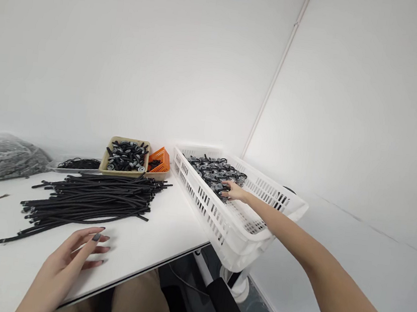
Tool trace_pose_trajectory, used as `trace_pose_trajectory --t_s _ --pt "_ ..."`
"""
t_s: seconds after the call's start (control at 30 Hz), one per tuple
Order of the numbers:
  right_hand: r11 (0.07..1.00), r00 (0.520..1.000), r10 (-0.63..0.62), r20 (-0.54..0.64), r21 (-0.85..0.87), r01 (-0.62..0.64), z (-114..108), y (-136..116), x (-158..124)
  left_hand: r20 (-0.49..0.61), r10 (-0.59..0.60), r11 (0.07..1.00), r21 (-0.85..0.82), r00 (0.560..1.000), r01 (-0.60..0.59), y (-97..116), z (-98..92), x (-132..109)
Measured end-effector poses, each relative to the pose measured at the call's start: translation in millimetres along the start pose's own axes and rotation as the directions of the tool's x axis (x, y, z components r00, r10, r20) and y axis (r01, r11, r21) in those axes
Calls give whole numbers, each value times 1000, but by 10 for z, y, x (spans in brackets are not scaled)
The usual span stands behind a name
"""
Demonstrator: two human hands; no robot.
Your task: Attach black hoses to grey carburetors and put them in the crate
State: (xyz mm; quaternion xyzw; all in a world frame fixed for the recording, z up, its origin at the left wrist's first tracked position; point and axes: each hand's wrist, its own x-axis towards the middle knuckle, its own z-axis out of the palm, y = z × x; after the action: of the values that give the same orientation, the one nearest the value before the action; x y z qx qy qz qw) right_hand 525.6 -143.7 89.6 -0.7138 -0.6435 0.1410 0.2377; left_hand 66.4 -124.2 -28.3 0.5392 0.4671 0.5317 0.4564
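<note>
My right hand [235, 191] reaches into a white slotted plastic basket [237, 233]. Its fingers close around a grey and black part [217, 187] at the near end of a layer of similar parts [213, 165]; the fingertips are partly hidden. On the white table [163, 231], near the front edge, my left hand [76, 256] rests with fingers loosely bent and apart, holding nothing. Just beyond it lies a spread pile of black cords or tubes [100, 196] with small pieces at their ends.
Behind the cords, a beige tray [104, 163] holds black and grey pieces, beside a tilted orange basket [164, 158]. A clear tray [55, 163] contains thin black strands. A plastic-wrapped bundle [3, 156] lies far left. The white basket overhangs the table's right edge, against the wall.
</note>
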Motion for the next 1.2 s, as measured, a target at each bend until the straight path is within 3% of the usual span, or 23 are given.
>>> trace_pose_trajectory --t_s 0.13,0.23,0.33,0.47,0.57,0.7,0.77,0.83,0.9,1.0,1.2 --pt "992 993 104 57 68 -108 69 10 525 -5 6 1000 -2 1000 -6 21 19 -17" --pt "995 994 85 -63 53 -82 11 45 718 -28 36 999 -15 999 -37 19 23 -18" --pt "1000 974 14 -227 27 -7 -133 -18 739 7 44 998 -34 999 -44 6 2 -11" --pt "992 921 -113 -372 16 128 -275 -394 648 82 36 999 -39 996 -32 -2 -38 -11" --pt "953 899 -297 -321 -38 301 -195 -881 522 105 36 999 -44 994 -32 6 -52 -26" --pt "759 807 -591 4 -335 558 212 -1612 440 126 33 999 -47 992 -28 24 -51 -53" --pt "648 762 -625 172 -431 628 513 -1922 540 135 29 999 -49 990 -23 27 -48 -61" --pt "606 767 -574 286 -481 634 841 -2167 746 147 27 998 -53 989 -19 24 -44 -62" --pt "614 800 -515 308 -519 595 1158 -2350 1018 152 20 998 -58 988 -11 15 -42 -58" --pt "645 836 -497 232 -546 535 1552 -2536 1415 160 6 998 -67 987 5 -7 -38 -45" --pt "698 878 -452 155 -551 457 2004 -2580 1773 177 -38 997 -58 983 49 -75 -41 -59"
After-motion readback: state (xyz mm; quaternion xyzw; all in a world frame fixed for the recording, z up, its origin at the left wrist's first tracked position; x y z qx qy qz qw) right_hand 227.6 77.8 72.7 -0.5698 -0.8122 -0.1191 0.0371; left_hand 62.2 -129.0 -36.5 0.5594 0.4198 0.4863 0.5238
